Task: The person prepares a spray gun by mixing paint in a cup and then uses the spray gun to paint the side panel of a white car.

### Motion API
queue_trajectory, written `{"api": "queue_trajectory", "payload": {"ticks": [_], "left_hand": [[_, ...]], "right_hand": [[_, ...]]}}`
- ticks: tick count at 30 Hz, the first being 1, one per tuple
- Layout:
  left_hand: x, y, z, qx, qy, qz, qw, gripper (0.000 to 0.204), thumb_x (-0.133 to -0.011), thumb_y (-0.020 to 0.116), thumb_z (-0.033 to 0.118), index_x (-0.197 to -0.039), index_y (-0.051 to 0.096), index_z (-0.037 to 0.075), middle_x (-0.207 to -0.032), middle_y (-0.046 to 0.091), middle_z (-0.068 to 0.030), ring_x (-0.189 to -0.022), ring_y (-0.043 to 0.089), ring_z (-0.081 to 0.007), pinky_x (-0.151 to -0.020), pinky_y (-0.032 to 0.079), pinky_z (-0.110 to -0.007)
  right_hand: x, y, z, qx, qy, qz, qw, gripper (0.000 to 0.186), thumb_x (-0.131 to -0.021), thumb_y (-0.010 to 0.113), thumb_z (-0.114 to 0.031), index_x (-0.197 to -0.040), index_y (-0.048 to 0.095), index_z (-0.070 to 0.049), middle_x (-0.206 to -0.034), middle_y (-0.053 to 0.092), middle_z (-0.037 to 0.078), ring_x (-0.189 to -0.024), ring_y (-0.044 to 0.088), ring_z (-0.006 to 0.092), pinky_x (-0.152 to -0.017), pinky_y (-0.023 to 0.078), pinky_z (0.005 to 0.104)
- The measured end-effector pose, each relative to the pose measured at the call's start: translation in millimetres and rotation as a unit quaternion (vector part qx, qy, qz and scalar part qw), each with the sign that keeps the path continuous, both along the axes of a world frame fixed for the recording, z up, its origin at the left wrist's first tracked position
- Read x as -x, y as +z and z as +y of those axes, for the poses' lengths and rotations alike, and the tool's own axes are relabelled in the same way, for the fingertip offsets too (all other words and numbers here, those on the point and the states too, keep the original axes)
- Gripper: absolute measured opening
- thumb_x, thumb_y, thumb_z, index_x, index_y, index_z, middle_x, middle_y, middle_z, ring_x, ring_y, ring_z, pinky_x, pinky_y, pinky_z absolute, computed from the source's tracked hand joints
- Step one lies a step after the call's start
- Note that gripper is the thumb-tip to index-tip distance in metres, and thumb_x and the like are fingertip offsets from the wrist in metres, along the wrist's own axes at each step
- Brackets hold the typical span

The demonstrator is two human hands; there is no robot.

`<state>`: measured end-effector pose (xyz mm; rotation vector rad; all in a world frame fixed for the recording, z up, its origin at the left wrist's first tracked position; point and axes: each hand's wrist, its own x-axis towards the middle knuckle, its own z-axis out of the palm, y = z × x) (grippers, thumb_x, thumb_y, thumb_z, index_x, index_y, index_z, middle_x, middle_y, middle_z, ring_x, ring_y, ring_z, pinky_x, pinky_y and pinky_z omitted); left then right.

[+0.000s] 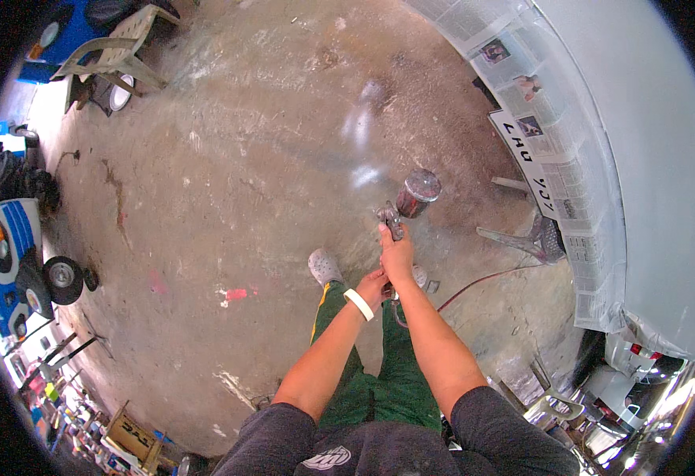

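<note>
My right hand (397, 258) is closed around the handle of a metal spray gun (391, 218), which points away from me over the floor. A round paint cup (420, 193) with a clear lid and dark reddish contents sits on the gun, tilted to the right. My left hand (373, 285), with a white band at its wrist, is closed at the lower end of the gun's handle. Its fingertips are partly hidden there. A thin reddish air hose (482, 280) runs from below my hands off to the right.
On the right stands a grey vehicle body (656, 119), its lower edge masked with newspaper (593, 238), beside a white plate (522, 155). A dark stand (534, 239) is below it. A plastic chair (125, 51), blue vehicle (10, 254) and small wheel (63, 279) are at left.
</note>
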<state>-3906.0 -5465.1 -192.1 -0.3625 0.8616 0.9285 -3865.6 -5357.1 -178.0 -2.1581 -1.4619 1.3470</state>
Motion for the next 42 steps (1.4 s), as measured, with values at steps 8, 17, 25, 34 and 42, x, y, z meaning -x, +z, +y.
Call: {"api": "queue_trajectory", "payload": {"ticks": [8, 17, 25, 34, 42], "left_hand": [[1, 38, -10, -0.053, -0.029, -0.017, 0.998, 0.014, -0.099, 0.054, 0.018, -0.107, 0.061, 0.010, -0.095, 0.065, -0.0005, -0.085, 0.061, -0.0133, -0.074, 0.049, -0.028], [-3, 140, -22, -0.165, -0.177, -0.049, 0.969, 0.017, -0.098, 0.057, 0.016, -0.112, 0.061, 0.007, -0.103, 0.068, -0.0046, -0.092, 0.066, -0.0193, -0.078, 0.055, -0.035], [-54, 222, -26, -0.245, -0.443, -0.044, 0.861, 0.026, -0.100, 0.054, 0.018, -0.125, 0.055, 0.010, -0.117, 0.066, -0.0032, -0.102, 0.065, -0.0183, -0.088, 0.053, -0.035], [-74, 254, -93, -0.256, -0.614, -0.056, 0.745, 0.023, -0.102, 0.051, 0.019, -0.123, 0.057, 0.012, -0.119, 0.064, -0.0004, -0.111, 0.061, -0.0175, -0.095, 0.049, -0.037], [-44, 269, -190, -0.247, -0.661, -0.074, 0.705, 0.025, -0.102, 0.052, 0.025, -0.122, 0.058, 0.012, -0.121, 0.062, 0.0002, -0.112, 0.057, -0.0143, -0.097, 0.045, -0.037]], "right_hand": [[-2, 89, -3, 0.018, -0.053, 0.083, 0.995, 0.050, -0.092, 0.062, -0.041, -0.126, 0.055, -0.004, -0.075, 0.064, 0.011, -0.049, 0.058, 0.0213, -0.047, 0.046, 0.0349], [-56, 216, -46, -0.104, -0.183, 0.101, 0.972, 0.060, -0.090, 0.064, -0.051, -0.127, 0.055, -0.004, -0.063, 0.060, 0.012, -0.052, 0.062, 0.0250, -0.051, 0.047, 0.0390], [-137, 331, -122, -0.162, -0.426, 0.212, 0.864, 0.047, -0.092, 0.067, -0.037, -0.128, 0.055, -0.009, -0.066, 0.057, 0.003, -0.045, 0.054, 0.0131, -0.043, 0.043, 0.0305], [-151, 348, -245, -0.291, -0.542, 0.224, 0.756, 0.038, -0.094, 0.064, -0.035, -0.111, 0.053, -0.002, -0.076, 0.064, 0.004, -0.042, 0.053, 0.0118, -0.039, 0.042, 0.0288], [-116, 356, -354, -0.293, -0.595, 0.214, 0.717, 0.030, -0.097, 0.060, -0.031, -0.105, 0.056, -0.003, -0.081, 0.064, 0.005, -0.041, 0.051, 0.0107, -0.037, 0.039, 0.0269]]}}
